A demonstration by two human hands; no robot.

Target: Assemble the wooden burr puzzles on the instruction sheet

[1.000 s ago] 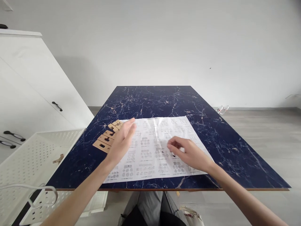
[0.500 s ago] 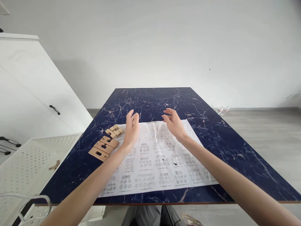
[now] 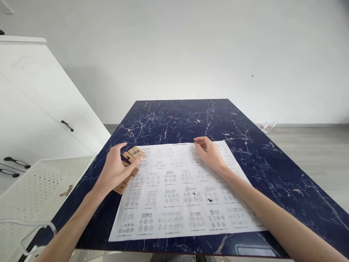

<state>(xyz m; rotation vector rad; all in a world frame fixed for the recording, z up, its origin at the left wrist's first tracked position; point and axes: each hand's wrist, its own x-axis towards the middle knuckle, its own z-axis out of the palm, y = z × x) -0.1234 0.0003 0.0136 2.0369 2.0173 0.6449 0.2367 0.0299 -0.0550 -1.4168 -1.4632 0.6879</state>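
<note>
My left hand (image 3: 114, 165) is over the small wooden puzzle pieces at the left edge of the paper, its thumb and fingers spread apart. The thumb reaches across beside a group of notched pieces (image 3: 134, 154); whether it touches them I cannot tell. Flat pieces with printed numbers (image 3: 121, 187) lie partly hidden under this hand. A large printed sheet (image 3: 174, 203) with rows of small diagrams is spread on the table. Near its top right edge my right hand (image 3: 209, 154) rests on the paper, fingers loosely bent and slightly apart, holding nothing.
The dark blue marbled table (image 3: 177, 116) extends toward the pale wall. At left stand a white cabinet (image 3: 40, 98) and a white perforated rack (image 3: 35, 193) with a small wooden piece (image 3: 66, 191) on it. Clear bottles (image 3: 268, 126) are on the floor beyond the table's right side.
My left hand has moved left and down from above the sheet to the wooden pieces, its fingers spreading. My right hand has lowered onto the paper. The sheet now appears flatter.
</note>
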